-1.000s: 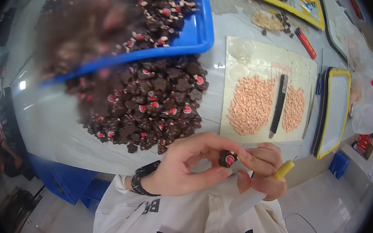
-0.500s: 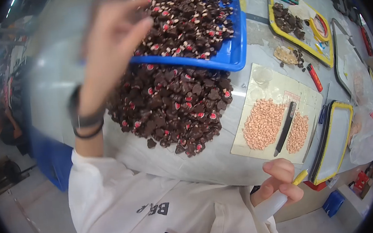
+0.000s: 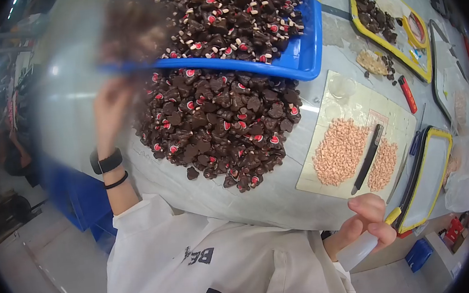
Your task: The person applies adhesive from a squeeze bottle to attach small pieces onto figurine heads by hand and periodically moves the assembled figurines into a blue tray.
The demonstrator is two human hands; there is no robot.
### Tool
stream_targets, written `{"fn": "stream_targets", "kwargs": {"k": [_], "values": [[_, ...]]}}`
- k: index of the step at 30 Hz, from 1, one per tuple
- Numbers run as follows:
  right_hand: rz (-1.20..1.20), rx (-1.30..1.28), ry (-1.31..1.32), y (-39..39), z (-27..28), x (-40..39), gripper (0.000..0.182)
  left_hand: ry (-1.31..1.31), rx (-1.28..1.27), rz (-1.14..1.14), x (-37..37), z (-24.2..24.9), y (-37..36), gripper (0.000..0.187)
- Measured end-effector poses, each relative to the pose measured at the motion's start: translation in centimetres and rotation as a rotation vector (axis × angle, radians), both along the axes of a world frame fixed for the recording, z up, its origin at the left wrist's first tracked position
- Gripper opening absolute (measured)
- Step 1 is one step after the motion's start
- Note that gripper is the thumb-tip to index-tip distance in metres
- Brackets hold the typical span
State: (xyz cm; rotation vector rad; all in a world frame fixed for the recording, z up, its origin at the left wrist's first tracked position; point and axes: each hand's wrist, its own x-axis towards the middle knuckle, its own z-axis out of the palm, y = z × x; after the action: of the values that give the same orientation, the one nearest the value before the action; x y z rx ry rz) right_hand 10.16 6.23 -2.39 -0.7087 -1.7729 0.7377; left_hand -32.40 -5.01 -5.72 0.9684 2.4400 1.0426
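My left hand (image 3: 111,106), with black bands on its wrist, is at the left edge of a pile of dark brown flower-shaped pieces (image 3: 216,123), some with red-and-white discs. Its fingers are smeared by motion, so any hold is hidden. Just beyond it, a brown blur (image 3: 135,29) covers the near left part of the blue tray (image 3: 289,70), which is full of similar pieces with small pale bits. Low on the right, my right hand (image 3: 368,221) is closed around a white squeeze bottle (image 3: 358,252) with a yellow tip.
Right of the pile lies a cream board (image 3: 309,176) with small pink pieces (image 3: 340,151) and a slim black tool (image 3: 368,160). Farther right are a red marker (image 3: 408,94), a yellow-rimmed tray (image 3: 390,48) holding brown pieces and tape, and another yellow-rimmed tray (image 3: 429,177).
My left hand has moved from over the blue tray back toward me, to the pile's left edge. A brown blur now shows at the tray. My right hand still grips the bottle.
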Motion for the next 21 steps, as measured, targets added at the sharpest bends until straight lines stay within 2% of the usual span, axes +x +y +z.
{"fn": "stream_targets", "kwargs": {"k": [3, 5, 6, 7, 9, 10, 11, 12, 14, 15, 17, 19, 21], "values": [[0.043, -0.021, 0.032, 0.1, 0.3, -0.2, 0.025, -0.037, -0.015, 0.136, 0.0, 0.1, -0.1, 0.02], [0.047, -0.018, 0.067, 0.1, 0.4, -0.1, 0.028, 0.076, 0.159, 0.193, 1.6, 1.2, 0.0, 0.021], [0.027, -0.019, 0.051, 0.1, 0.1, 0.0, 0.028, 0.03, 0.259, 0.202, 4.4, 3.4, 0.8, 0.017], [0.075, 0.013, 0.144, 0.1, -0.2, 0.2, 0.032, -0.021, 0.355, 0.214, 8.2, 5.8, 2.0, 0.014], [0.164, -0.009, 0.295, 0.0, 0.0, 0.3, 0.046, -0.453, 0.672, -0.286, 13.6, 7.6, 2.6, 0.006], [0.159, -0.011, 0.266, -0.4, 0.5, -0.1, 0.046, -0.882, 0.83, -0.497, 16.6, 6.7, 3.5, 0.016], [0.196, -0.104, 0.371, -0.8, 0.9, -0.6, 0.047, -1.233, 0.614, -0.743, 17.8, 5.8, 3.8, 0.014], [0.226, -0.196, 0.48, -1.1, 1.1, -0.9, 0.05, -1.486, 0.352, -0.771, 19.9, 6.2, 5.1, 0.018], [0.228, -0.134, 0.388, -1.4, 1.1, -0.7, 0.054, -1.747, 0.192, -0.538, 24.2, 5.4, 5.9, 0.022], [0.195, -0.094, 0.333, -1.6, 1.2, -0.8, 0.055, -1.757, 0.179, -0.553, 24.8, 5.4, 6.4, 0.022], [0.18, -0.067, 0.324, -1.7, 0.7, -0.6, 0.06, -1.965, 0.048, -0.253, 25.5, 5.5, 6.9, 0.026], [0.248, -0.066, 0.235, -0.9, 0.8, -0.8, 0.065, -1.889, 0.078, -0.311, 25.2, 4.9, 6.3, 0.03], [0.299, -0.113, 0.24, -1.0, 0.7, -0.2, 0.071, -1.675, 0.172, -0.48, 24.8, 4.2, 5.6, 0.038]]}}
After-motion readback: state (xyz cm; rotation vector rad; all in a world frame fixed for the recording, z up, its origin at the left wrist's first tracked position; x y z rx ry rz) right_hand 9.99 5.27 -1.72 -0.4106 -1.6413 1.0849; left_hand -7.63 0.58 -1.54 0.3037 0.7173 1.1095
